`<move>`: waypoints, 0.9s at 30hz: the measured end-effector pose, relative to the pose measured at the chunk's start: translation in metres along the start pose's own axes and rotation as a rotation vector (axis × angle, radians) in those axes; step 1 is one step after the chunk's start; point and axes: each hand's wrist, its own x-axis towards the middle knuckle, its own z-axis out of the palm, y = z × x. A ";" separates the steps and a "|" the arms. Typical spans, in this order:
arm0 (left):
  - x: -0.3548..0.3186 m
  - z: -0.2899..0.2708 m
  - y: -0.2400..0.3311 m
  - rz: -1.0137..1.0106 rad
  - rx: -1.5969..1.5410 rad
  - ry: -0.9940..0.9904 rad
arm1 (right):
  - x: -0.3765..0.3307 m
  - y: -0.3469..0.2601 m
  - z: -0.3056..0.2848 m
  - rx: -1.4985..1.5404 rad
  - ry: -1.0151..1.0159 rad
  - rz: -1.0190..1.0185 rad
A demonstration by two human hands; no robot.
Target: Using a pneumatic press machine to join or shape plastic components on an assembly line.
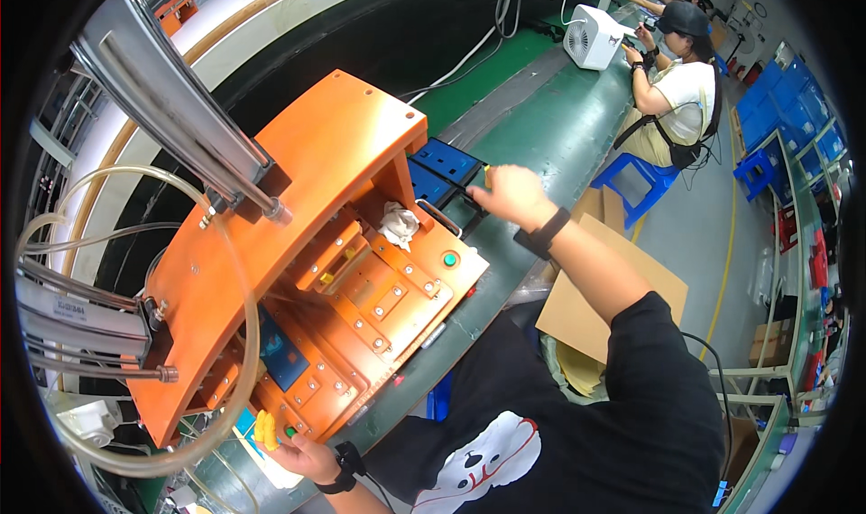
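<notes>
An orange press fixture (298, 166) with two metal cylinders stands on the bench in front of me. My left hand (307, 460) is at its near left corner, with yellow finger cots (266, 431) on stretched fingers and the thumb beside a green button (290, 432). A flat blue panel (283, 351) lies in the fixture's left bay. My right hand (519, 196) is curled beyond the fixture's right side, next to blue panels (444, 164) with dark edges. Its fingertips are partly hidden; whatever they pinch is unclear. Crumpled white tissue (398, 225) rests on the fixture.
A second green button (450, 259) sits at the fixture's right corner. Clear hoses (244, 333) loop across the left. An open cardboard box (613, 284) stands under my right arm. Farther along the bench are a white fan-like unit (593, 37) and a seated person (677, 90).
</notes>
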 end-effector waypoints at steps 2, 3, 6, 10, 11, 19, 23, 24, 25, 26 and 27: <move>0.001 0.004 0.003 -0.029 -0.011 0.017 | 0.033 -0.004 -0.008 0.053 0.040 -0.020; 0.000 0.006 0.005 -0.035 -0.038 0.043 | 0.054 -0.006 -0.007 0.067 0.038 -0.026; -0.002 0.009 0.010 -0.075 -0.065 0.056 | 0.126 -0.028 0.018 0.118 0.096 -0.246; -0.001 0.002 0.011 -0.037 -0.010 -0.055 | 0.174 -0.057 0.063 0.072 0.120 -0.568; 0.000 -0.001 0.011 -0.029 0.020 -0.051 | 0.178 -0.064 0.072 0.086 0.111 -0.563; 0.013 0.005 0.025 0.041 0.082 0.041 | 0.169 -0.071 0.060 0.380 0.154 -0.519; 0.020 -0.001 0.030 0.086 0.135 -0.011 | 0.122 -0.047 0.017 0.652 0.098 -0.432; 0.021 -0.002 0.031 0.093 0.151 -0.006 | 0.103 -0.036 0.001 0.428 0.178 -0.625; 0.021 -0.001 0.031 0.079 0.125 0.020 | 0.084 -0.023 -0.015 0.256 0.267 -0.802; 0.021 0.000 0.030 0.063 0.106 0.033 | 0.059 -0.013 -0.026 0.347 0.249 -0.656; 0.020 0.001 0.030 0.058 0.078 0.055 | 0.034 -0.004 -0.039 0.437 0.255 -0.558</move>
